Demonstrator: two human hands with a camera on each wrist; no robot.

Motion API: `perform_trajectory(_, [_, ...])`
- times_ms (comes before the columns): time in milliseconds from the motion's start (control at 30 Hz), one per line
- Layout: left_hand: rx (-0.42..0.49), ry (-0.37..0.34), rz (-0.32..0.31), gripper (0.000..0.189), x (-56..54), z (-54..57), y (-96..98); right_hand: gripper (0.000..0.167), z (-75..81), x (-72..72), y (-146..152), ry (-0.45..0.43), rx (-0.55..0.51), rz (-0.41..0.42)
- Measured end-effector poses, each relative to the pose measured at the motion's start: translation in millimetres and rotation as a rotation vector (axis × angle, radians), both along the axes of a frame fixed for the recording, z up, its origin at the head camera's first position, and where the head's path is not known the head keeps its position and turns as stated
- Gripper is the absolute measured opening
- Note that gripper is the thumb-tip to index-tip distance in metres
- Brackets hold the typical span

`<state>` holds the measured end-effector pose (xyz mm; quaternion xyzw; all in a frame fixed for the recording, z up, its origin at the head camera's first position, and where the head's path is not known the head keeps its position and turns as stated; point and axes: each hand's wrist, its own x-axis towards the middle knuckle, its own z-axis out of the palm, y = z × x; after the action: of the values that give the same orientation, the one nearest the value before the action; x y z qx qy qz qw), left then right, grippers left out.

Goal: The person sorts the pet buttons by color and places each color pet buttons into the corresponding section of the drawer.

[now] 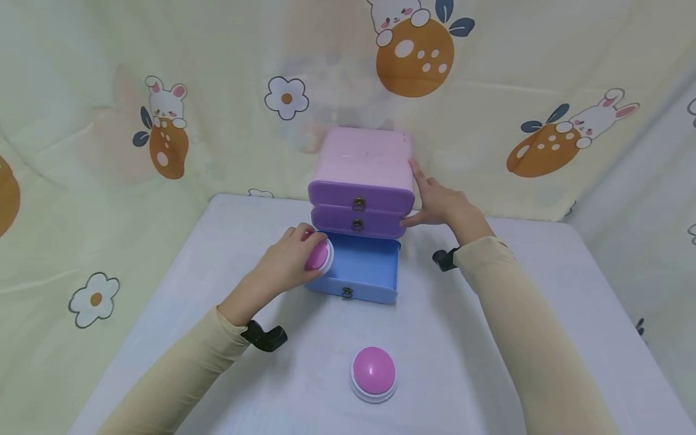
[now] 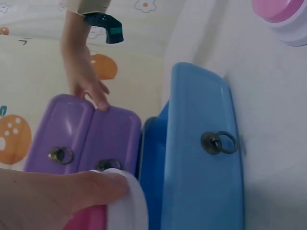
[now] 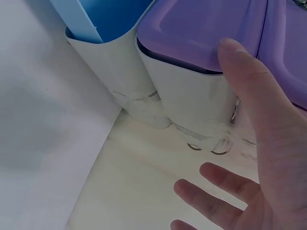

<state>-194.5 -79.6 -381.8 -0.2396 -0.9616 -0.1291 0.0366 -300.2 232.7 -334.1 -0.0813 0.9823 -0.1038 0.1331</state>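
My left hand [image 1: 277, 263] grips a round object with a pink dome and white base [image 1: 317, 257], held tilted at the left side of the pulled-out blue drawer [image 1: 375, 294]. In the left wrist view, the thumb presses on its white rim [image 2: 127, 206]. This drawer is the lowest of a small drawer cabinet [image 1: 364, 157] with a pink top and two closed purple drawers [image 1: 380, 202] above. At the cabinet's right side is my right hand [image 1: 443, 205], fingers spread. Its thumb [image 3: 237, 57] rests on a purple drawer front's edge.
A second pink-domed round object [image 1: 374, 371] sits on the white tabletop [image 1: 435, 393], in front of the cabinet. Behind the cabinet hangs a cream cloth [image 1: 234, 133] printed with rabbits and flowers. Small ring pulls [image 1: 347, 293] stick out from the drawer fronts.
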Motion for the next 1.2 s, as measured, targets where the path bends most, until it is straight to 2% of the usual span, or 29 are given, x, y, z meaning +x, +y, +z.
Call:
perform_trajectory(200, [0.054,0.059,0.044,0.065,-9.6,-12.8,13.3,0.134,0.3,2.1,2,-0.001,-0.007,0.002])
perform_trajectory(367, [0.099,0.067,0.05,0.064,-17.8,-25.7,18.5,0.135,1.3,2.0,3,0.013,0.007,0.006])
perform_trajectory(533, [0.062,0.015,0.027,0.067,-27.1,-39.0,20.3,0.136,0.4,1.6,3,0.022,0.011,0.011])
perform_trajectory(700, [0.024,-0.066,0.012,0.069,-34.5,-46.2,20.2,0.135,-0.7,0.2,0,0.022,-0.003,0.017])
perform_trajectory(800, [-0.004,-0.103,-0.048,0.067,-41.9,-45.9,21.0,0.135,-1.2,0.6,0,0.024,-0.01,0.018])
perform_trajectory(933, [-0.077,-0.15,-0.19,0.062,-55.6,-42.2,24.8,0.136,-1.4,1.8,3,0.026,-0.02,0.013])
perform_trajectory(1000, [-0.117,-0.175,-0.24,0.057,-60.1,-41.1,26.5,0.136,-1.6,2.0,4,0.025,-0.032,0.01])
perform_trajectory(1100, [-0.158,-0.225,-0.282,0.052,-60.9,-38.9,27.2,0.136,-2.3,0.9,1,0.017,-0.044,0.008])
perform_trajectory(1200, [-0.166,-0.263,-0.279,0.05,-58.3,-36.9,25.9,0.136,-2.4,-1.1,-2,0.016,-0.042,0.011])
